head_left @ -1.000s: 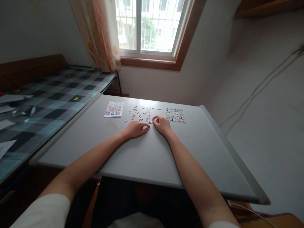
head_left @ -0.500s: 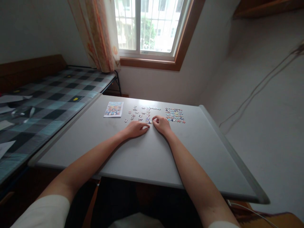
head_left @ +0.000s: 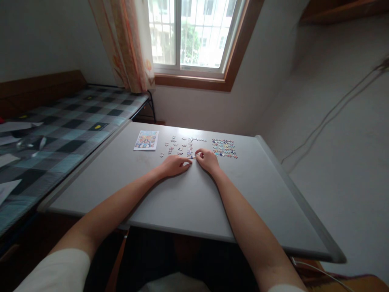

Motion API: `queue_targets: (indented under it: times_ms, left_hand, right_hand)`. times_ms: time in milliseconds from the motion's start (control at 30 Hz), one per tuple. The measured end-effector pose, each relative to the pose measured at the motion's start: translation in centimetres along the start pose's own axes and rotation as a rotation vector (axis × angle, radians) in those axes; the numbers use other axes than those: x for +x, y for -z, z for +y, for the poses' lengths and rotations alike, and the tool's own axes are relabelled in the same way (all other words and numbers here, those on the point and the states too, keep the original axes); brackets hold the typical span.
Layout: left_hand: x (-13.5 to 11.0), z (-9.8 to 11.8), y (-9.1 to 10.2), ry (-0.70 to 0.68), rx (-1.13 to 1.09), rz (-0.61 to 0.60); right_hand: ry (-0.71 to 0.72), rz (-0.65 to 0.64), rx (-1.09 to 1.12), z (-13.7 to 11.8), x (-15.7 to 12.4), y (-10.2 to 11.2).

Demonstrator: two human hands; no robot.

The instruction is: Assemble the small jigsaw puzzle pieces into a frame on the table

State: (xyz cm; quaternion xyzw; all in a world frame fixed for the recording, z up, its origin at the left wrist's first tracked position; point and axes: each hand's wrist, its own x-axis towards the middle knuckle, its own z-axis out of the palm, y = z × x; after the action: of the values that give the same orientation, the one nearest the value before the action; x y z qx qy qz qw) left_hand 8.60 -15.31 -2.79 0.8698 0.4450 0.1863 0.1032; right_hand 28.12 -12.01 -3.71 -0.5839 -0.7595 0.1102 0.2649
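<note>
A partly joined jigsaw puzzle lies on the grey-white table, with a left column and a thin top row linked together. My right hand rests at the column's lower right, thumb and forefinger pinched at a puzzle piece mostly hidden by the fingers. Just below the column's bottom end is my left hand, palm down, its fingers stretched out and apart from the thumb, holding nothing visible. Loose puzzle pieces are scattered left of the column. To the right, more pieces sit in close rows.
A printed picture card lies at the table's far left. Beyond the table's left edge is a bed with a checked cover, with papers on it. The window is ahead, and a cable hangs along the right wall.
</note>
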Motion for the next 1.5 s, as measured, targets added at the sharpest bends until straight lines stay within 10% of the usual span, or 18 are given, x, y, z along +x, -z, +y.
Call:
queue_targets:
  times_ms: [1500]
  left_hand:
    - [0.00,0.00,0.08,0.010,-0.006,-0.014]
  right_hand:
    - [-0.011,-0.017,-0.008,-0.25,-0.05,0.24]
